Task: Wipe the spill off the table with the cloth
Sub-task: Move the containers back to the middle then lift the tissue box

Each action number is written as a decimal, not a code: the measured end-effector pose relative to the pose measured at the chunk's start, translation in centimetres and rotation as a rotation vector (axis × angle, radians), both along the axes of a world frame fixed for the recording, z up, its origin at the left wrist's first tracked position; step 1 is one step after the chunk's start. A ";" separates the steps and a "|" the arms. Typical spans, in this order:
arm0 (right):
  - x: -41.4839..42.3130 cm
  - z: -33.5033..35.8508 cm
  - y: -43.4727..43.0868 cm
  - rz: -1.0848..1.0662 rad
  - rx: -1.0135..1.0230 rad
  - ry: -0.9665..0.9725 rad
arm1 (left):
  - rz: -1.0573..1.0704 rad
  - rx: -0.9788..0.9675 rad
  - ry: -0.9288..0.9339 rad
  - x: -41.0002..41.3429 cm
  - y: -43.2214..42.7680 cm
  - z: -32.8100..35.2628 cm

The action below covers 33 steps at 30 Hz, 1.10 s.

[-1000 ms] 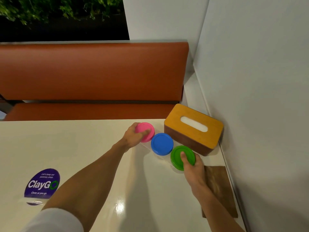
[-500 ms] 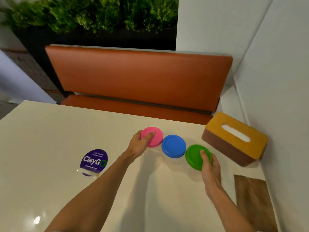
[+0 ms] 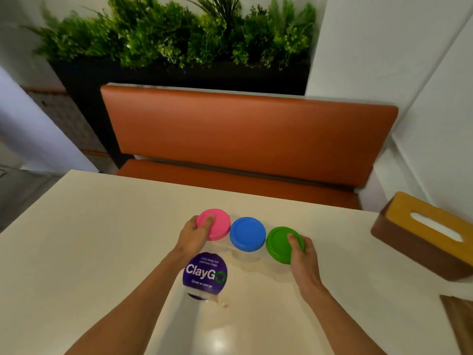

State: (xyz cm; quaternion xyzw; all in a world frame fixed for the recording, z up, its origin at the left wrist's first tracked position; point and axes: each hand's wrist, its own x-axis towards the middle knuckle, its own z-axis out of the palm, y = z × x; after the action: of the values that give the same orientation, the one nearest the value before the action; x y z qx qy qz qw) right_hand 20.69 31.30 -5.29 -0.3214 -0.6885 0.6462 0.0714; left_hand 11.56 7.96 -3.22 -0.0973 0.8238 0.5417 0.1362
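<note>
Three clear jars stand in a row on the cream table, with a pink lid, a blue lid and a green lid. My left hand grips the pink-lidded jar from the left, thumb on the lid. The green-lidded jar is gripped from the right by my right hand. A brown cloth lies flat at the table's right edge, apart from both hands. Small wet-looking specks show just below the purple sticker.
A wooden tissue box sits at the right by the white wall. An orange bench runs behind the table's far edge, with a planter of green plants above it.
Both hands have slid the row of jars leftward, away from the tissue box and up next to the purple sticker. The cloth has not moved.
</note>
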 end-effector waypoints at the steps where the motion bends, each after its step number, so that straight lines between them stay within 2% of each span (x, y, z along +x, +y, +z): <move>1: -0.9 0.0 -1.1 0.006 0.010 -0.011 | 0.008 -0.004 0.000 -0.8 -1.0 -0.2; 10: -9.0 -0.4 -8.0 0.042 0.113 -0.094 | 0.024 -0.095 -0.003 -8.8 -7.2 -1.9; 22: -16.1 -1.3 -7.6 0.046 0.189 -0.113 | -0.036 -0.114 0.028 -15.2 -6.8 -3.8; 33: -18.6 -2.2 -7.6 0.085 0.246 -0.126 | -0.048 -0.114 0.060 -17.3 -6.6 -5.4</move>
State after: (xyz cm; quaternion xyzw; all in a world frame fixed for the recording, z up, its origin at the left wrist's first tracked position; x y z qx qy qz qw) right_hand 2.12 23.71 -7.49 -0.3208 -0.7786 0.5379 0.0393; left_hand -5.70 1.35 -8.61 -0.0688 0.8592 0.4930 0.1184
